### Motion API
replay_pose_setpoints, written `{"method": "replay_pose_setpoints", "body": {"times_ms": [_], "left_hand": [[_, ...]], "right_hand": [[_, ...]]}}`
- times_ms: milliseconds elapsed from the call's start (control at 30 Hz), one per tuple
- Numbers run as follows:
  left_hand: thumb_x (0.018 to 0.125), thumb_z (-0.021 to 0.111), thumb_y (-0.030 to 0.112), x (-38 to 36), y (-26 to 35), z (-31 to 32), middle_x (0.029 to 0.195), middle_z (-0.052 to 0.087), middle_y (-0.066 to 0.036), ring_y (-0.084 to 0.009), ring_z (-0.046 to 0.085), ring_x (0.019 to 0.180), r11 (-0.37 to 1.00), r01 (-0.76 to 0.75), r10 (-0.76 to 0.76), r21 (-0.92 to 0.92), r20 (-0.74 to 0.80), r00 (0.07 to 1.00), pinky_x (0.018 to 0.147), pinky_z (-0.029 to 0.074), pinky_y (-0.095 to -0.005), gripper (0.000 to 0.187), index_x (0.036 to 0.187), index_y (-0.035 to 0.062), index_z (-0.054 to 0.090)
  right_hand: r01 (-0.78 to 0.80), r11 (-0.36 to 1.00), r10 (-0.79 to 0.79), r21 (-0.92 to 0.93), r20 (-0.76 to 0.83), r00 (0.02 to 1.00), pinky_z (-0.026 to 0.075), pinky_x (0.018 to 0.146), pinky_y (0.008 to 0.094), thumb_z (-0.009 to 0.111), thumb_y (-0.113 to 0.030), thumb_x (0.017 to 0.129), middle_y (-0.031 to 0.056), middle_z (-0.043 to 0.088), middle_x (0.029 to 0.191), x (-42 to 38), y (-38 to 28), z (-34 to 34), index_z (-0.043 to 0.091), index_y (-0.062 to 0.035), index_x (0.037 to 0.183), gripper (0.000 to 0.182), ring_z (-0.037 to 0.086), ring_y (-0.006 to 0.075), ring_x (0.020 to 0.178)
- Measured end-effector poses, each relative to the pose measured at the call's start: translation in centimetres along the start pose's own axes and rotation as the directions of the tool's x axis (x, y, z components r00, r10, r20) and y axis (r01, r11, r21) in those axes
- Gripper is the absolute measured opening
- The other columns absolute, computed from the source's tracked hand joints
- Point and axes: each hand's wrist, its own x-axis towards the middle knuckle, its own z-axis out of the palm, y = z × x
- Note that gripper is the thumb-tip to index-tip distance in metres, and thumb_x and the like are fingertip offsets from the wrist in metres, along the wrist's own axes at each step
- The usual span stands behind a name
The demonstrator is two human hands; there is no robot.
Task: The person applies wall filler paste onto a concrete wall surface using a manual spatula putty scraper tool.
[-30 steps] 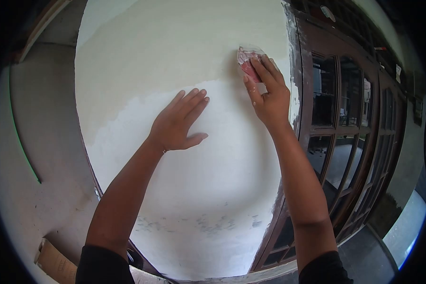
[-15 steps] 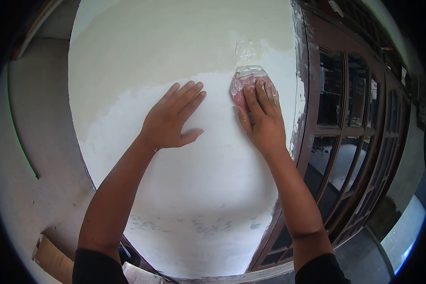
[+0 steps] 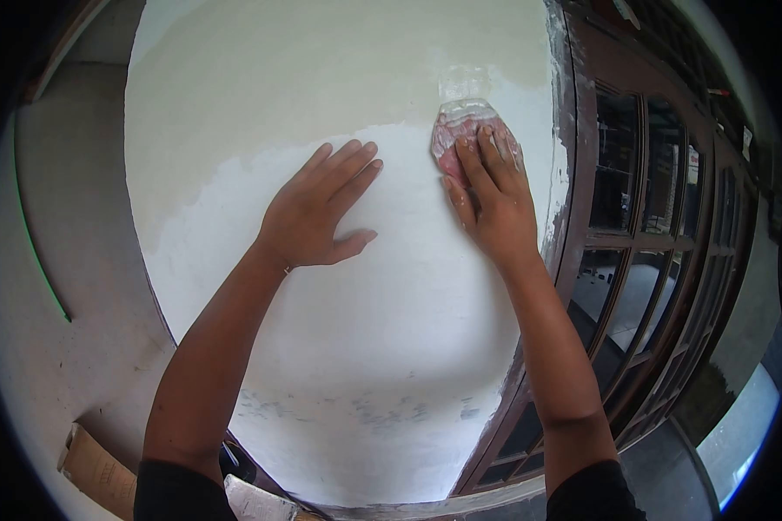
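My left hand lies flat on the white wall surface, its fingers stretched out and thumb spread, holding nothing. To the right, my right hand presses a reddish-pink putty spreader against the same surface. White paste coats the spreader's upper edge. Its handle end is hidden under my fingers and palm. Just above the spreader sits a patch of wet white putty. Bright white coating covers the lower part of the wall, while a duller greyish area shows higher up.
A dark brown wooden door with glass panes runs along the right, close to my right arm. At lower left stands a cardboard box. A white-smeared object shows at the bottom. A green line curves on the left wall.
My right hand has moved the spreader slightly up and to the right, nearer the putty patch. My left hand has stayed nearly in place.
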Motion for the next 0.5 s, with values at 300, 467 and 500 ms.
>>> {"method": "replay_pose_setpoints", "body": {"times_ms": [300, 467, 500], "left_hand": [[0.075, 0.074, 0.032, 0.1, -0.1, 0.1, 0.152, 0.047, -0.011, -0.0287, 0.042, 0.143, 1.000, -0.012, 0.012, 0.002, -0.007, 1.000, 0.121, 0.030, -0.0477, 0.077, 0.144, 0.0055, 0.050], [0.075, 0.075, 0.032, 0.1, 0.0, 0.0, 0.152, 0.047, -0.011, -0.0287, 0.042, 0.143, 1.000, -0.016, 0.016, -0.002, -0.009, 1.000, 0.121, 0.030, -0.0477, 0.077, 0.144, 0.0057, 0.051], [0.075, 0.075, 0.032, 0.1, -0.1, 0.0, 0.152, 0.047, -0.011, -0.0287, 0.042, 0.143, 1.000, -0.020, 0.019, -0.009, -0.019, 1.000, 0.121, 0.030, -0.0477, 0.077, 0.144, 0.0058, 0.051]], "right_hand": [[-0.022, 0.998, 0.027, 0.052, -0.101, 0.994, 0.044, 0.106, 0.0515, 0.074, -0.028, 0.089, 0.0246, 0.059, 0.137, 3.6, 0.7, 0.4, 0.066, -0.0075, 0.129, 0.045, 0.059, 0.0424, 0.123], [-0.009, 1.000, 0.010, -0.005, 0.047, 0.999, 0.042, 0.109, 0.0509, 0.074, -0.028, 0.089, 0.0238, 0.058, 0.138, -0.3, 0.1, -0.5, 0.066, -0.0098, 0.131, 0.046, 0.056, 0.0409, 0.129], [-0.002, 1.000, 0.002, -0.003, 0.045, 0.999, 0.042, 0.109, 0.0509, 0.074, -0.028, 0.089, 0.0238, 0.058, 0.138, -0.9, 0.2, -0.7, 0.066, -0.0098, 0.131, 0.046, 0.056, 0.0409, 0.129]]}}
